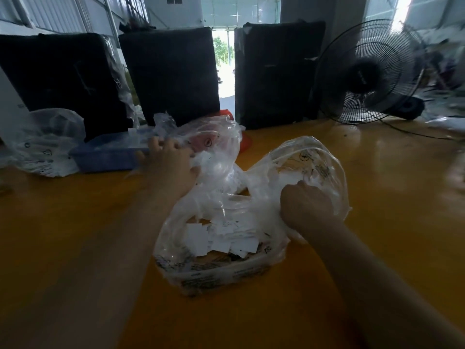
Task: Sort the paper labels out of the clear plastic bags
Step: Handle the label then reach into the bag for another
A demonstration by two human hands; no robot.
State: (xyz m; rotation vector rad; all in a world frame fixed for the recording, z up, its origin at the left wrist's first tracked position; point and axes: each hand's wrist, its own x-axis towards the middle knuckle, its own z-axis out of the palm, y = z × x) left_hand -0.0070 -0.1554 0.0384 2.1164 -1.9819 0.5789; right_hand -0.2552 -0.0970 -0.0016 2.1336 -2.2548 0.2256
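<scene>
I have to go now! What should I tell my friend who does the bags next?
Left hand grips the far clear bag beside the blue tray.
Right hand grips the right clear bag.
White paper labels lie piled in the near bag on the yellow table.
Done: cannot tell how many bags.
Left: pull labels from the bags held.

Glossy yellow-brown table (377, 185). Three dark panels (173, 74) upright along far edge. Black fan (367, 74) at far right corner. Bright doorway (222, 61) behind; corrugated walls.
</scene>
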